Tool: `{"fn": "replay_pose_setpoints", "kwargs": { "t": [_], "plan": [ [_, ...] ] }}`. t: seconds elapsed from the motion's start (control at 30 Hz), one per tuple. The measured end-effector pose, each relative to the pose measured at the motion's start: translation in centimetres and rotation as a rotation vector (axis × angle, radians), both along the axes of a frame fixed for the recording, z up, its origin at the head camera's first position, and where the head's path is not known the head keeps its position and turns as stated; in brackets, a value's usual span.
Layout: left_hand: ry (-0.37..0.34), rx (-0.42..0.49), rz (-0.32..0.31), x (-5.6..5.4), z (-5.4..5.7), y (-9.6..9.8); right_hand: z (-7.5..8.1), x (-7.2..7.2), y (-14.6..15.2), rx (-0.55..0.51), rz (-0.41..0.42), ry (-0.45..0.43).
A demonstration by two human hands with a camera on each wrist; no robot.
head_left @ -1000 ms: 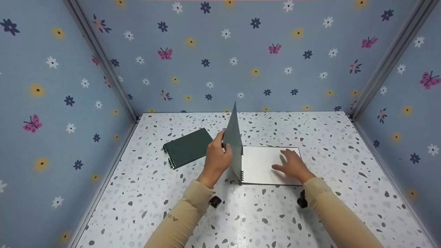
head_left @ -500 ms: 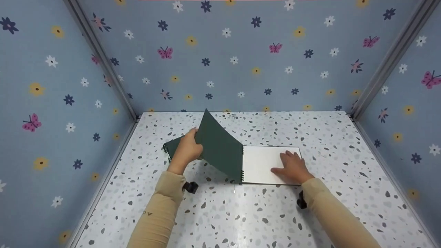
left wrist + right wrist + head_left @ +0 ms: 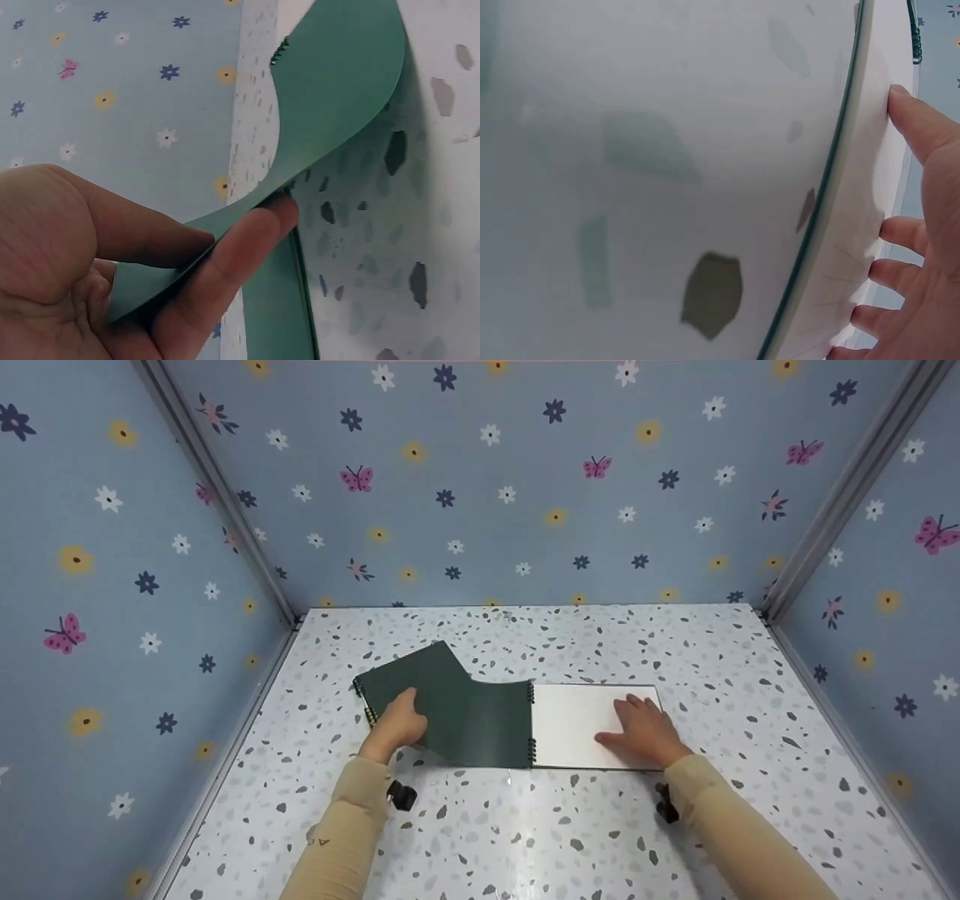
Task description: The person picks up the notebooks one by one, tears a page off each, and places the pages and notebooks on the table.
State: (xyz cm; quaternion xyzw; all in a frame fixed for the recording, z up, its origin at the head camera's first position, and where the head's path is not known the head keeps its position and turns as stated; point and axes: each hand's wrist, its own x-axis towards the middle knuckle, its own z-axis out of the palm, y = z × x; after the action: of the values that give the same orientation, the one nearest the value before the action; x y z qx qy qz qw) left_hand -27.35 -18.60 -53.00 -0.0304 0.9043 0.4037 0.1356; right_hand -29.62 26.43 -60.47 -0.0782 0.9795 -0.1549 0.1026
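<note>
A spiral-bound notebook lies spread, its white page (image 3: 566,724) on the right and its dark green cover (image 3: 495,727) folded out to the left. My left hand (image 3: 397,724) pinches the free edge of that cover between thumb and fingers. In the left wrist view the bent cover (image 3: 345,82) curves up away from the thumb. My right hand (image 3: 643,731) rests on the page with fingers spread, and the right wrist view has its fingertips (image 3: 905,232) on the paper. Partly under the cover lies a second green notebook (image 3: 420,664), slanted, its rings on the left.
The notebooks are on a white speckled table (image 3: 525,840). Flowered blue panels (image 3: 487,495) stand at the back and both sides, joined by grey metal posts (image 3: 217,495). A small black device (image 3: 403,795) sits at the left wrist.
My left hand has swung the green cover from upright over to the left and down, across the second notebook. The right hand has settled onto the page.
</note>
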Motion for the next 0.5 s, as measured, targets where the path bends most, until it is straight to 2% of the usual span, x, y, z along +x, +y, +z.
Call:
{"fn": "replay_pose_setpoints", "kwargs": {
  "t": [0.23,0.5],
  "plan": [
    [0.009,-0.059,-0.015,1.1,-1.8,0.8,0.4,0.8,1.5,0.033,0.011,-0.008],
    [0.039,-0.026,-0.026,3.3,-3.9,1.0,0.7,2.6,2.9,0.043,0.039,-0.006]
  ]
}}
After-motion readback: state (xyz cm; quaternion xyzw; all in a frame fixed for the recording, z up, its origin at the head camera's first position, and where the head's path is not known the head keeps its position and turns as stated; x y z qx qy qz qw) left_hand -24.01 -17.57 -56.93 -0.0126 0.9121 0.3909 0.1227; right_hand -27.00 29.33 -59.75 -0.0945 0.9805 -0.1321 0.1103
